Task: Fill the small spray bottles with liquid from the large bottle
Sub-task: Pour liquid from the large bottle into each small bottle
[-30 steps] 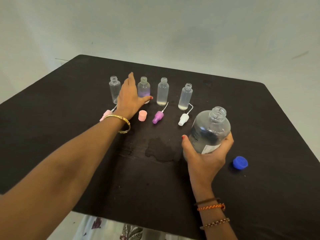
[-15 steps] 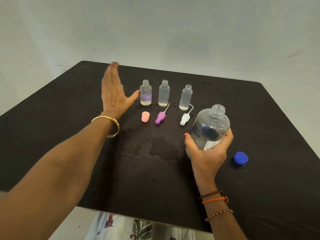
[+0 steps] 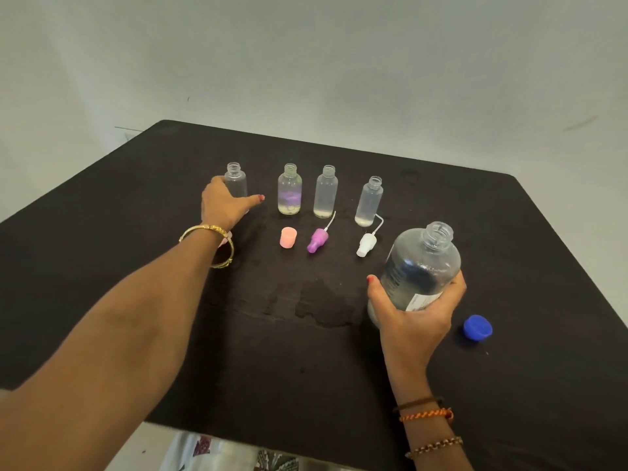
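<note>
I am reaching my left hand to the leftmost small bottle, standing upright and uncapped at the far left of the row; my fingers are curling around it, thumb out. My right hand is wrapping the big bottle, open-necked and tilting toward the row, well right of it.

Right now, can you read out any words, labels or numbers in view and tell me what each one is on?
Large bottle, held by the right hand: dark print on its side and a white label near the base, both too blurred to read.
Four small bottles, caps, table: no text visible.
</note>
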